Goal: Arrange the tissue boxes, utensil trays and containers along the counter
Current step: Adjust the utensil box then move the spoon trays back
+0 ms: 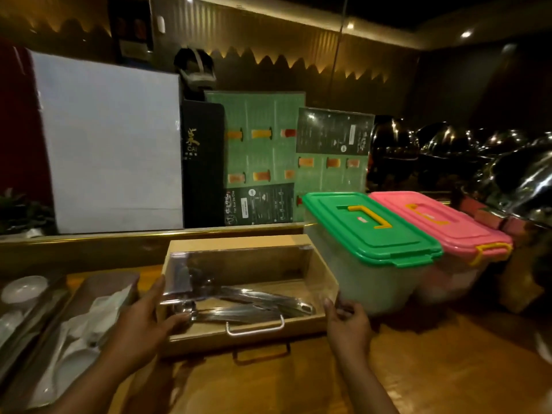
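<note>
Large white rectangular board leaning upright at back left; black menu folder beside it; green laminated drink menus; polished steel chafing-dish domes at right.

Dim room, ribbed wall panel lit by a scalloped warm light strip. Recessed ceiling spotlight top right. Wooden surface with glossy finish.

Clear-lidded wooden utensil tray on counter
</note>
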Tool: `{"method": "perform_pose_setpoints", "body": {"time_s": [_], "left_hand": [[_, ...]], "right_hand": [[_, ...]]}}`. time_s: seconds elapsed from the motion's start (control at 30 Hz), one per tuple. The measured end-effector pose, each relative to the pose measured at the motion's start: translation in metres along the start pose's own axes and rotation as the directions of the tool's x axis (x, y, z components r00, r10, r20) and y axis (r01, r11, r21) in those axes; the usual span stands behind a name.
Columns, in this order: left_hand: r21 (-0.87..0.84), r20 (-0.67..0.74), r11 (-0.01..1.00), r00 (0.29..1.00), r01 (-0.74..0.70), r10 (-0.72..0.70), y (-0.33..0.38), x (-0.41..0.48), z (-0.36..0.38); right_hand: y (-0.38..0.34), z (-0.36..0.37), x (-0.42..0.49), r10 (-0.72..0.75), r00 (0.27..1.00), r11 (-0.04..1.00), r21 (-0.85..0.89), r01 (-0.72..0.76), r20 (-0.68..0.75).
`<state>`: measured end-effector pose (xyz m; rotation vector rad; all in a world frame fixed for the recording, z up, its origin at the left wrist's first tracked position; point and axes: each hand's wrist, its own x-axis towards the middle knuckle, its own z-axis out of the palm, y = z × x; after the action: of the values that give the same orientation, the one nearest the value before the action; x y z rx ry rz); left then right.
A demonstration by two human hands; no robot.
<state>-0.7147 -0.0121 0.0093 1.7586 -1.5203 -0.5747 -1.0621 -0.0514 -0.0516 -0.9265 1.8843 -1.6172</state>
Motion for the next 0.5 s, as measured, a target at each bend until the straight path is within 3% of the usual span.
{"method": "perform_pose_setpoints", "body": {"time_s": [0.13,0.33,0.5], "left_hand": [[-0.034,-0.009,0.998,0.999,-0.048,0.048,0.015,0.001,0.010],[-0.048,0.004,0.998,0.999,-0.045,0.045,0.021,0.016,0.021],[-0.048,-0.003,0.997,0.998,-0.061,0.061,0.011,0.040,0.030]], "right_hand": [[-0.001,0.005,0.003,0.010,1.000,1.000,0.013,-0.010,0.017],[0.005,0.019,0.004,-0.072,0.985,0.997,0.011,0.071,0.157],[0.006,0.030,0.012,-0.024,0.961,0.999,-0.022,0.031,0.274]]}}
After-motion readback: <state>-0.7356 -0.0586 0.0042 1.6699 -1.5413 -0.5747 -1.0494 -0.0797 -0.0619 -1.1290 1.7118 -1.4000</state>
